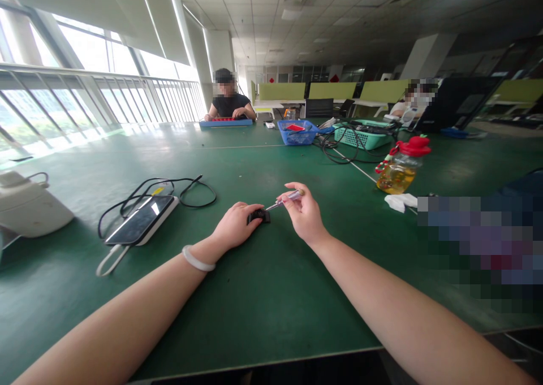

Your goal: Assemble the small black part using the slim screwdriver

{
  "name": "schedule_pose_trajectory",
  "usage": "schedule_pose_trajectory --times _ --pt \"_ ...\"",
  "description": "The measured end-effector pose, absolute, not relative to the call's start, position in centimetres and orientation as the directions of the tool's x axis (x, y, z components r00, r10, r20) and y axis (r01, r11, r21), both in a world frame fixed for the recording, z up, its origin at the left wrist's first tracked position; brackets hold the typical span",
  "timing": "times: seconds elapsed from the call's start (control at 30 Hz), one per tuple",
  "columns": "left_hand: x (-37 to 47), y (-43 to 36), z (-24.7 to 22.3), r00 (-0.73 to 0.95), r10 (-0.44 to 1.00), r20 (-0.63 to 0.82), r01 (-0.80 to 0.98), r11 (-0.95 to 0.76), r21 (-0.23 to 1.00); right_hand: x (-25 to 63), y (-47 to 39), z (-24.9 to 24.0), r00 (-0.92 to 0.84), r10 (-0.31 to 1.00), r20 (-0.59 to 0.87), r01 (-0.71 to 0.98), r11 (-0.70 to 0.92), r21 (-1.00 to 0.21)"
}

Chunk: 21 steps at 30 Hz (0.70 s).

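Note:
On the green table point(271, 300), my left hand point(235, 225) is closed on a small black part point(265, 216), keeping it against the tabletop. A pale bracelet circles my left wrist. My right hand point(304, 215) grips a screwdriver point(293, 196) by its light, see-through handle, fingers pinched round it. The metal shaft slants down to the left, and its tip meets or nearly meets the black part. My left fingers cover much of that part, so its exact kind is unclear.
Left lie a phone on a white power bank point(144, 221) and a black cable point(207, 190). A white device point(34, 207) stands further left. Ahead are a blue basket point(297, 133), a green basket point(367, 138) and a red-lidded bottle point(399, 170). A person point(230, 99) sits opposite.

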<state>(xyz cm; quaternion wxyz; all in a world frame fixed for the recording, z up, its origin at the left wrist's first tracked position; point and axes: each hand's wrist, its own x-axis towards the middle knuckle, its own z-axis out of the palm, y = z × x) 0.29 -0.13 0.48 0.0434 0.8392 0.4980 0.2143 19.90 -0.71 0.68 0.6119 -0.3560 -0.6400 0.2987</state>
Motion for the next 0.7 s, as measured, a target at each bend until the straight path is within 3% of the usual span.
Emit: schedule_pose_trajectory --times 0.7 --pt "0.2 -0.1 0.4 0.424 0.845 0.326 0.807 -0.516 0.288 19.9 -2.0 1.6 -0.208 0.701 0.682 0.204 0.713 -0.671"
